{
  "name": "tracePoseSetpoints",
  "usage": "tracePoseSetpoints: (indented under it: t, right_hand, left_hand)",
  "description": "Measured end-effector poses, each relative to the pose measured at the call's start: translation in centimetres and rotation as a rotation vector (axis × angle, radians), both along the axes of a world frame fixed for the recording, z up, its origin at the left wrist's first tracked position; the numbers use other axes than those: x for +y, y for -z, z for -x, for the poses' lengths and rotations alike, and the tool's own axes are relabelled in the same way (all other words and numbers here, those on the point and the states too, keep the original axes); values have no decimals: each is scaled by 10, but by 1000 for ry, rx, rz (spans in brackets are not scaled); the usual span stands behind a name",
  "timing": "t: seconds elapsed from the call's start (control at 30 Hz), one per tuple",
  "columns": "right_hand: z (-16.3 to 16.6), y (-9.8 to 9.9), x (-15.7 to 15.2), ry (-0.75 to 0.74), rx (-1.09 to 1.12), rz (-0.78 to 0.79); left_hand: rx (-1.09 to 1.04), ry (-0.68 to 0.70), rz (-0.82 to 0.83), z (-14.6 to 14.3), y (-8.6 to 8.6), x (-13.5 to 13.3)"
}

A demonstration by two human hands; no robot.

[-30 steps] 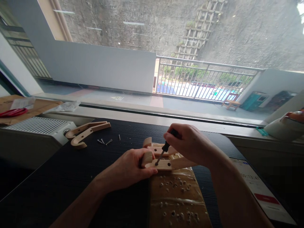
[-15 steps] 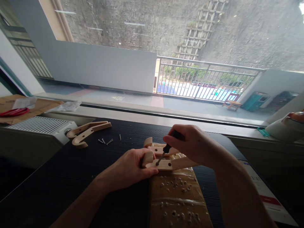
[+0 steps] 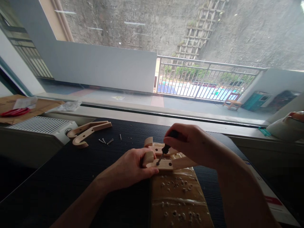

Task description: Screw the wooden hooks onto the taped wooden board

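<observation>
My left hand (image 3: 131, 166) is closed around the curled end of a pale wooden hook (image 3: 165, 164), pressing it down on a taped board (image 3: 175, 196) pitted with holes. In my right hand (image 3: 187, 139) is a screwdriver (image 3: 166, 148) with a black handle, tilted, its tip at the left hole of that hook. The hook's second hole shows to the right of the tip, and its far end passes under my right hand. A second wooden hook (image 3: 155, 149) lies just behind on the same board, partly covered by my hands.
Two more wooden hooks (image 3: 91, 129) lie at the table's back left, with several loose screws (image 3: 110, 141) beside them. A phone-like screen (image 3: 268, 196) is at the right, partly behind my forearm. Beyond the dark table (image 3: 71, 177) are a radiator (image 3: 45, 126) and a window sill.
My right hand and the screwdriver handle have shifted slightly, with the tip still in the same hole. My left hand keeps its hold on the wooden hook.
</observation>
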State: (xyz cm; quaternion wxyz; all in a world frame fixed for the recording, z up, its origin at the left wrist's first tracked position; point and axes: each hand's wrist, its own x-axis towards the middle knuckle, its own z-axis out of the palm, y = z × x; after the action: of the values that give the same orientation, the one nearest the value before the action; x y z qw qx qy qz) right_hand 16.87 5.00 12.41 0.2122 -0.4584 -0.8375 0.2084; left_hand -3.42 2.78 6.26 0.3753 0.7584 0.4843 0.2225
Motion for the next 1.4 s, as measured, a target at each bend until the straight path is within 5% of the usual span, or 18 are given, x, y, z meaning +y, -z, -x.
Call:
tracePoseSetpoints:
  t: [0.17, 0.43, 0.67, 0.97, 1.23, 1.4]
  right_hand:
    - [5, 1, 2, 66, -12, -96]
    - [1, -11, -15, -148, -13, 42]
    - [1, 4, 7, 54, -1, -43]
    - [7, -9, -14, -138, 31, -15]
    - [3, 1, 4, 75, -24, -106]
    - [7, -5, -5, -8, 24, -85]
  left_hand:
    - [8, 17, -3, 1, 4, 2]
    - [18, 34, 19, 3, 3, 2]
    - [-20, 4, 10, 0, 2, 2]
    - [28, 30, 5, 3, 7, 3]
    - [20, 35, -7, 3, 7, 3]
    - [10, 38, 5, 3, 5, 3]
